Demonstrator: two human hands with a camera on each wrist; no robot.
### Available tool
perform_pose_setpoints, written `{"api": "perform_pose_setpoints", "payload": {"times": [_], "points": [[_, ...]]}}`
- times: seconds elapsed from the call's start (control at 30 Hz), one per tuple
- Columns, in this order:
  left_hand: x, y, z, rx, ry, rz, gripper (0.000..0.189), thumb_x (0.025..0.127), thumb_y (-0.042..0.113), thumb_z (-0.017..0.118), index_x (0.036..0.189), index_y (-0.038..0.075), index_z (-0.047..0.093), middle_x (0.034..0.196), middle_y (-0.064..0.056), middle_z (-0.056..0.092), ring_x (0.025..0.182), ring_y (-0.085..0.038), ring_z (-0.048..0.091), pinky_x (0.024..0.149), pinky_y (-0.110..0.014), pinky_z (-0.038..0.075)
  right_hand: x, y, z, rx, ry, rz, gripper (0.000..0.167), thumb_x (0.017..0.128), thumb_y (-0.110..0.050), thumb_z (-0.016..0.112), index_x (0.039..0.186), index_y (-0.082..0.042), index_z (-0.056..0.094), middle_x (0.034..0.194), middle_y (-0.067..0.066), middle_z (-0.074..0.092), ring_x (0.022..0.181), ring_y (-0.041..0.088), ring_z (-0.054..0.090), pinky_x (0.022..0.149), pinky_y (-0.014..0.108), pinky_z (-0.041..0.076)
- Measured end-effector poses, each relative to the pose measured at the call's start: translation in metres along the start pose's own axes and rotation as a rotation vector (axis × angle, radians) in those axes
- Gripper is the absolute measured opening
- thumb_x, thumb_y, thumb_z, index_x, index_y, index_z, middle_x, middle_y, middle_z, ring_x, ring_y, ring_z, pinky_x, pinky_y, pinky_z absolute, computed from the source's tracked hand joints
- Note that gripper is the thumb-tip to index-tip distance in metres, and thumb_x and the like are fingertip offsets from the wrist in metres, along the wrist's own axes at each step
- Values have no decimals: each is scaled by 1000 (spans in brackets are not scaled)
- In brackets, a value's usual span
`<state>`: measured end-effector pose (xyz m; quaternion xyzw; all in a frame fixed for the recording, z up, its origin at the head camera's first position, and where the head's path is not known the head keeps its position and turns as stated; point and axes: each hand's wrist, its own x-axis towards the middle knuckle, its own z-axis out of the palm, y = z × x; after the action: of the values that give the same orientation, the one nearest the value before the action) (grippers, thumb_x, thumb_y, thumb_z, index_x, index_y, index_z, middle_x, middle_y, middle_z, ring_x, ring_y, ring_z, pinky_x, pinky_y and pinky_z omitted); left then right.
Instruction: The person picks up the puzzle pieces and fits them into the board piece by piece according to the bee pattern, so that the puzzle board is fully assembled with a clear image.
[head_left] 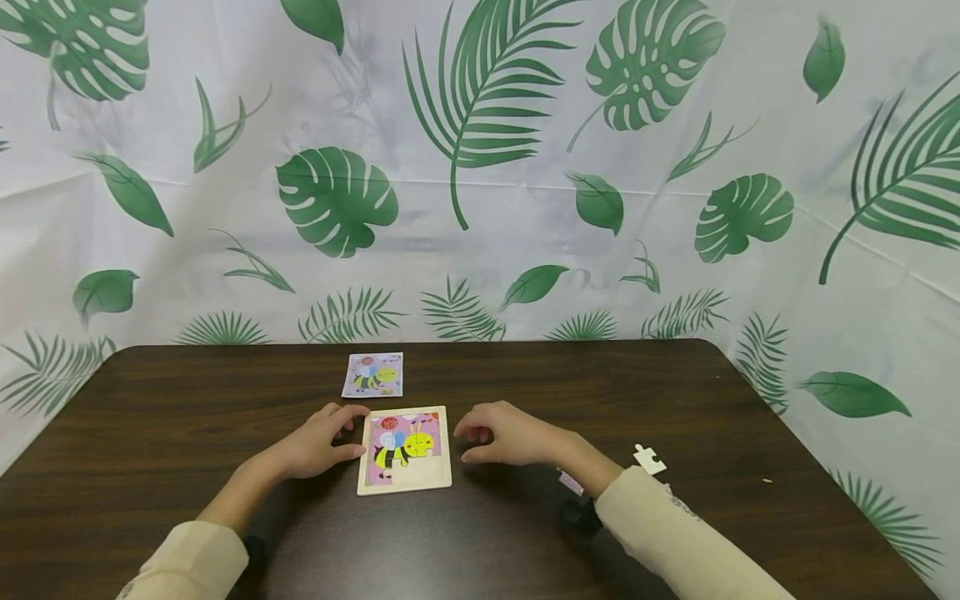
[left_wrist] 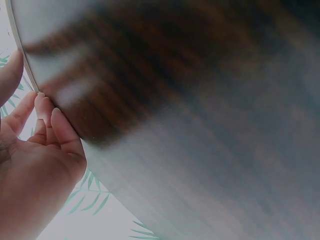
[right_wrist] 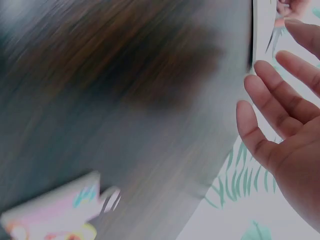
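A wooden jigsaw puzzle board (head_left: 405,481) with a bee picture lies on the table, with a bare area at its lower right. My left hand (head_left: 318,442) touches the left edge of the board with thumb and forefinger, its other fingers loosely bent. Just off the right edge hovers my right hand (head_left: 510,435), fingers relaxed and nothing in them. The right wrist view shows its spread fingers (right_wrist: 270,107) near the board's edge. A pink printed jigsaw piece (right_wrist: 55,210) lies on the table, partly hidden by my right forearm in the head view.
Behind the board lies a small card (head_left: 373,375) with the same bee picture. A pale jigsaw piece (head_left: 649,460) rests beyond my right sleeve (head_left: 675,533). The dark wooden table (head_left: 187,400) ends at a white cloth (head_left: 480,275) with green leaves.
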<state>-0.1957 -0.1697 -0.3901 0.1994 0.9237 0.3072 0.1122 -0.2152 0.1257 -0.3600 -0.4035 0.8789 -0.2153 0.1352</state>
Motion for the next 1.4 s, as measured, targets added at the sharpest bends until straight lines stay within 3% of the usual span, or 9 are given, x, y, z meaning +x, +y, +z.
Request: {"api": "perform_pose_setpoints", "payload": {"times": [0.7,1.07,1.4], "points": [[-1,1,0,4,4,-3,50,85,23,65,127,4,44,100,-10,45,92,-28,44,78,-47,39,-75,52,-21,26,41,24,25,82,-20,69,101,-4,64,93,3,58,79,11,52,70,27,46],[-1,3,-1,1,2,8,51,85,24,65,126,3,44,100,-11,45,91,-28,44,77,-47,39,-109,66,-23,28,65,75,21,81,-16,69,98,-5,64,91,0,57,78,13,53,69,28,45],[-1,2,0,1,6,-2,50,85,23,66,126,4,45,100,-10,45,91,-28,44,78,-46,39,-134,66,-10,12,153,76,20,80,-27,72,90,-12,63,84,-7,53,72,9,47,62,23,42]]}}
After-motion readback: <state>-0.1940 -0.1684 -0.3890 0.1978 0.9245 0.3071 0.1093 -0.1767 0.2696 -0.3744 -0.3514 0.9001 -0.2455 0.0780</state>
